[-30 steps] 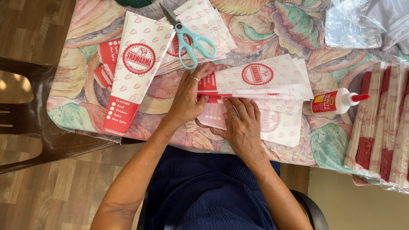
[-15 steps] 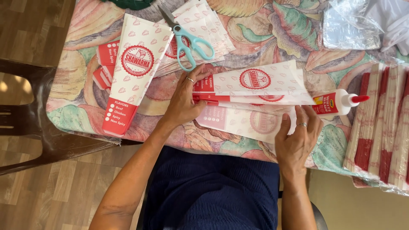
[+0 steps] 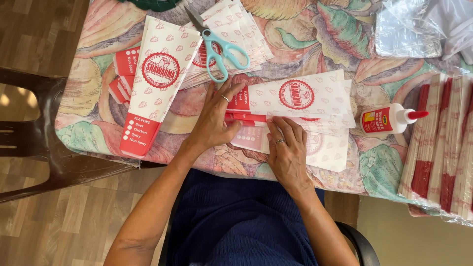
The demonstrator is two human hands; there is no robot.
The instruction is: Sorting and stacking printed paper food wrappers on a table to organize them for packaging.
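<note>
A white paper sleeve with red print [image 3: 305, 96] lies flat across the flowery tablecloth [image 3: 305, 34], on top of a second printed sheet [image 3: 325, 148]. My left hand [image 3: 214, 120] presses down on the sleeve's red end, fingers spread, a ring on one finger. My right hand [image 3: 288, 152] lies flat on the lower sheet just below the sleeve, fingers together and pointing away from me. Neither hand grips anything.
Teal-handled scissors [image 3: 221, 49] rest on a pile of printed sheets [image 3: 236, 24] at the back. A finished paper cone sleeve [image 3: 155, 83] lies left on more sleeves. A white glue bottle [image 3: 389, 119] with red cap lies right. Stacked red-and-white papers [image 3: 443, 148] fill the right edge. A dark chair [image 3: 34, 148] stands left.
My right hand went out to the right toward the glue bottle, then came back onto the lower sheet. My left hand stayed pressed on the sleeve's red end.
</note>
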